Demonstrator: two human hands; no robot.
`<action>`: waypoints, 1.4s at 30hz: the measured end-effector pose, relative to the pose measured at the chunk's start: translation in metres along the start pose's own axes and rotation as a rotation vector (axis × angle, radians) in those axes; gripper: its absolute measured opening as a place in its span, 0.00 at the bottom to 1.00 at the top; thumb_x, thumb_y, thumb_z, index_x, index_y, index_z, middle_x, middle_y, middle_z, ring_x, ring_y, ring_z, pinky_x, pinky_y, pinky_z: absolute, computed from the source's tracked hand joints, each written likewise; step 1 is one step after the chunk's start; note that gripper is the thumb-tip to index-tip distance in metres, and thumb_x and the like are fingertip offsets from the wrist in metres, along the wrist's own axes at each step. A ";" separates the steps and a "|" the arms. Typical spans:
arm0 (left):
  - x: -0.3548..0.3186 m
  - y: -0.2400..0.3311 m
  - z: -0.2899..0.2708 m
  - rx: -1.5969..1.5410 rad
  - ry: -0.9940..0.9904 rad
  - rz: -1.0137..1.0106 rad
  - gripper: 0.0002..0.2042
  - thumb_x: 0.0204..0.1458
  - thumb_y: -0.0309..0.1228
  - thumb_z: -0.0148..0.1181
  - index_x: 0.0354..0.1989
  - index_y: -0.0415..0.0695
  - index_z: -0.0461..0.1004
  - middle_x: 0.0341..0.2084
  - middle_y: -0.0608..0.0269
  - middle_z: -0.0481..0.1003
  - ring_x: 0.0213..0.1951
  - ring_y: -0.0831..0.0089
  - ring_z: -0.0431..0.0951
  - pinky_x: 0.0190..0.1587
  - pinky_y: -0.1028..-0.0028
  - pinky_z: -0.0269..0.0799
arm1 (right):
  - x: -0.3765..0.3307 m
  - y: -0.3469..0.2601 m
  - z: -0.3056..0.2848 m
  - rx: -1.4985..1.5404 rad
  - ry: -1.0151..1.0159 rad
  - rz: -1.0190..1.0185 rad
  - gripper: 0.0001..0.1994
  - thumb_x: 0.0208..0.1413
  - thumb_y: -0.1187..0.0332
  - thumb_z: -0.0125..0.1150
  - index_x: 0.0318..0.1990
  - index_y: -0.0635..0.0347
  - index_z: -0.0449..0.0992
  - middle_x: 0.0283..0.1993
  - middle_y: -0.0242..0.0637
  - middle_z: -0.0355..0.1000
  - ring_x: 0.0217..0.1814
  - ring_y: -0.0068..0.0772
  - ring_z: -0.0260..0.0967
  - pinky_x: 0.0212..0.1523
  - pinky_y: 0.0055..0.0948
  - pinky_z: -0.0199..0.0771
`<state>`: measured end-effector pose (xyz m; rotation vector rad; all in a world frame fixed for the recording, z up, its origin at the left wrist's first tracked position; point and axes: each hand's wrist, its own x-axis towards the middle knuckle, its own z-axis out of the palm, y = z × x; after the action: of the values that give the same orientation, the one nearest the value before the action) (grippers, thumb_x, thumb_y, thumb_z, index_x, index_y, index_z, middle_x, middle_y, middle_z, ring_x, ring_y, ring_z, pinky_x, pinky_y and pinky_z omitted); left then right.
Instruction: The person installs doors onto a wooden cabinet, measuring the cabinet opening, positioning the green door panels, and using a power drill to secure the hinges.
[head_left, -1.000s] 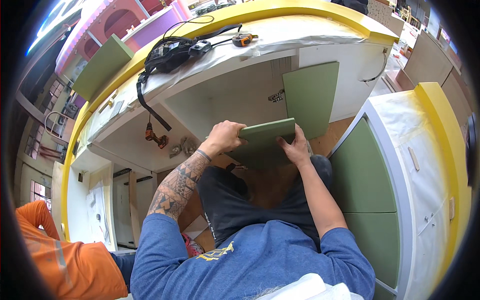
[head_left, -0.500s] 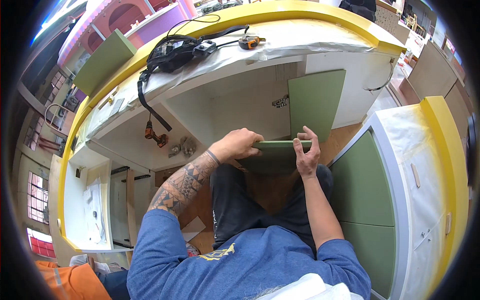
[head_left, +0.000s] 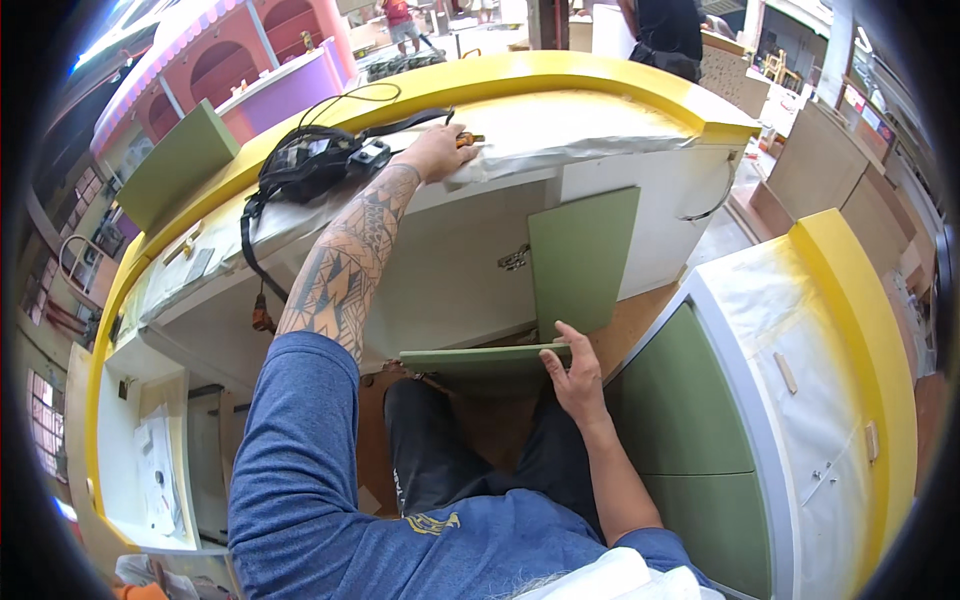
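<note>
My left hand [head_left: 432,153] reaches across to the far countertop, closed round an orange and black tape measure [head_left: 466,140] that it mostly hides. A loose green panel [head_left: 470,370] stands on edge above my knees. At its right end my right hand [head_left: 578,380] holds it, thumb on the near side and index finger raised. Beyond it, a green cabinet door [head_left: 585,260] stands at an angle to the white cabinet, near a metal hinge [head_left: 514,259].
A black strapped pouch [head_left: 300,170] with a cable lies on the covered countertop [head_left: 560,115]. Partly behind my left arm is a drill [head_left: 262,315]. Close on my right stands a yellow-edged cabinet with green fronts [head_left: 690,400]. People stand in the background.
My left hand has left the panel's top edge and moved up and away to the tape measure. My right hand stays at the panel's right end. The whole view has shifted.
</note>
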<state>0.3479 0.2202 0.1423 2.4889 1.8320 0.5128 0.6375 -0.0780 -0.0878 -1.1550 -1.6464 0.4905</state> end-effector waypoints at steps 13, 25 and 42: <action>-0.093 0.096 -0.053 -0.079 0.525 0.660 0.28 0.51 0.34 0.76 0.62 0.46 0.76 0.53 0.55 0.75 0.57 0.52 0.73 0.64 0.58 0.68 | 0.031 -0.023 -0.027 0.009 0.116 -0.048 0.23 0.68 0.59 0.67 0.62 0.67 0.75 0.56 0.48 0.75 0.58 0.43 0.76 0.61 0.38 0.76; -0.269 0.098 0.023 -0.390 0.056 0.481 0.28 0.51 0.38 0.75 0.62 0.49 0.77 0.52 0.54 0.78 0.56 0.49 0.73 0.63 0.56 0.70 | 0.059 -0.078 0.008 0.549 -0.130 0.233 0.15 0.63 0.74 0.72 0.55 0.68 0.80 0.41 0.32 0.81 0.40 0.19 0.78 0.45 0.23 0.79; -0.401 -0.241 -0.059 0.118 0.341 -0.393 0.12 0.62 0.39 0.65 0.44 0.45 0.85 0.38 0.47 0.79 0.45 0.47 0.81 0.52 0.55 0.78 | 0.323 0.081 0.120 1.097 0.269 0.878 0.09 0.64 0.79 0.66 0.50 0.67 0.80 0.47 0.45 0.82 0.46 0.43 0.83 0.50 0.42 0.91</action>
<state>0.0037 -0.0878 0.0477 2.1140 2.4627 0.8672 0.5604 0.2630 -0.0353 -0.9301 -0.3614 1.4760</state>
